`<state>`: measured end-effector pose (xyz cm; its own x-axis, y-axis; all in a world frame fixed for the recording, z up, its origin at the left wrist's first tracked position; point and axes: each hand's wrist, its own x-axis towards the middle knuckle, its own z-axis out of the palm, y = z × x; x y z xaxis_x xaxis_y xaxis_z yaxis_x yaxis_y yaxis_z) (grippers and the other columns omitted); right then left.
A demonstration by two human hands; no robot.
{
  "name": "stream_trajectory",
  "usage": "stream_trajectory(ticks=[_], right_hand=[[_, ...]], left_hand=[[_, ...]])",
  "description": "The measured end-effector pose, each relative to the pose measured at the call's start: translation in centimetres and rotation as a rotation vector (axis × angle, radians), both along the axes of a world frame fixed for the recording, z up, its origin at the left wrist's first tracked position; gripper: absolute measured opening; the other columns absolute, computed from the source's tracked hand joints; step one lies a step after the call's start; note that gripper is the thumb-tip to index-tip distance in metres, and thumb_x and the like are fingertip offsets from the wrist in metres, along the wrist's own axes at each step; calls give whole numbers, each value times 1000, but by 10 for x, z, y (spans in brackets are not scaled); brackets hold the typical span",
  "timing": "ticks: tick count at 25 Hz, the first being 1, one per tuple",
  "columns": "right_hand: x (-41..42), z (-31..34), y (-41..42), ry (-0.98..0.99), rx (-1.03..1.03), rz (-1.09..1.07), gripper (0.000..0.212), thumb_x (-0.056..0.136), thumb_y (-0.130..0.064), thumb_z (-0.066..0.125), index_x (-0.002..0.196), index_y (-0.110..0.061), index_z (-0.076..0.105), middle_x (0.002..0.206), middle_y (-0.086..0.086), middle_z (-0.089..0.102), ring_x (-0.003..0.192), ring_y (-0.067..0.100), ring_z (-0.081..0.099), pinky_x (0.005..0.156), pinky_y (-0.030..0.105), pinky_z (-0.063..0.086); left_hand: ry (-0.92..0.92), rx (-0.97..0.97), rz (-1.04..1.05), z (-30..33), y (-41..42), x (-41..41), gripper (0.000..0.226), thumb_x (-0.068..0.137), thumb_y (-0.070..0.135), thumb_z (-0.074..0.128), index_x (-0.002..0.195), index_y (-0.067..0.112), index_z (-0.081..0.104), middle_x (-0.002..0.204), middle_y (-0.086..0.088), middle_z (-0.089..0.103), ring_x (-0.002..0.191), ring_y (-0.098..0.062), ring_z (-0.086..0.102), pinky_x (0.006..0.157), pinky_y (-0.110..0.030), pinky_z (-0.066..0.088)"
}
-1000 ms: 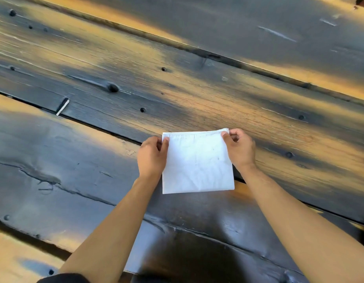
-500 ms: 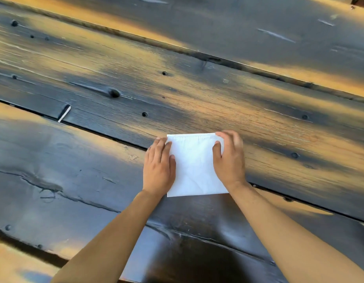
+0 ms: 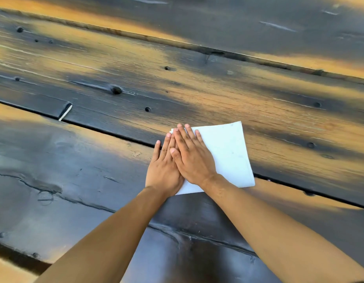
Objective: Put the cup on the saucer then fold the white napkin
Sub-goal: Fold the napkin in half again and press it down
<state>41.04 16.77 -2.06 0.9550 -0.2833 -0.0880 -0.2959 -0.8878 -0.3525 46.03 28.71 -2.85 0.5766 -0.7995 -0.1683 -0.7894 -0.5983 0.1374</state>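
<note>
Forearms come up from the bottom edge of the frame and meet just below the centre, where both hands lie flat on the white napkin (image 3: 226, 152). The left hand (image 3: 163, 170) rests palm down over the napkin's left edge, its heel near the lower left corner and part of it on the bare table (image 3: 74, 180). The right hand (image 3: 192, 158) crosses in from the right and lies partly on top of the left, thumb over the left hand's knuckles. The fingers (image 3: 189, 132) of both hands are straight and spread, grasping nothing; they look to be pressing rather than holding, which fits smoothing a crease along that left side so the layers stay put.

The napkin is already a neat four-sided shape, slightly turned, lying across the dark gap between two planks at centre right of the frame. Thin stacked edges show by the fingertips at its upper left corner, so I judge it is folded at least once. Its right half is uncovered and lies flat, with the upper right corner the farthest point.

Beyond it the table is dark, weathered wood with orange patches of light, knots and nail holes, and a small pale sliver (image 3: 65, 115) stuck in a seam at left centre.

No cup or saucer shows anywhere in view, so whether that step is done cannot be told from here.
</note>
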Motion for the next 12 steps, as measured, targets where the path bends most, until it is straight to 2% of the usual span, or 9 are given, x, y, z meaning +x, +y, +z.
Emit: stream_trajectory(ticks=[7, 12], right_hand=[[-19, -8, -28, 45, -107, -42, 73, 102, -54, 12, 160, -10, 15, 169, 6, 10, 157, 20, 7, 127, 45, 8], [-57, -7, -80, 100, -182, -96, 75, 102, -56, 11, 161, -10, 7, 169, 4, 1, 157, 19, -1, 127, 44, 5]], left_hand=[[-18, -26, 40, -3, 0, 1, 65, 105, 38, 17, 160, 5, 5, 169, -9, -2, 157, -21, -6, 127, -48, 8], [-20, -23, 29, -2, -1, 1, 67, 105, 42, 13, 160, 6, 1, 169, -7, -6, 156, -19, -10, 127, -47, 5]])
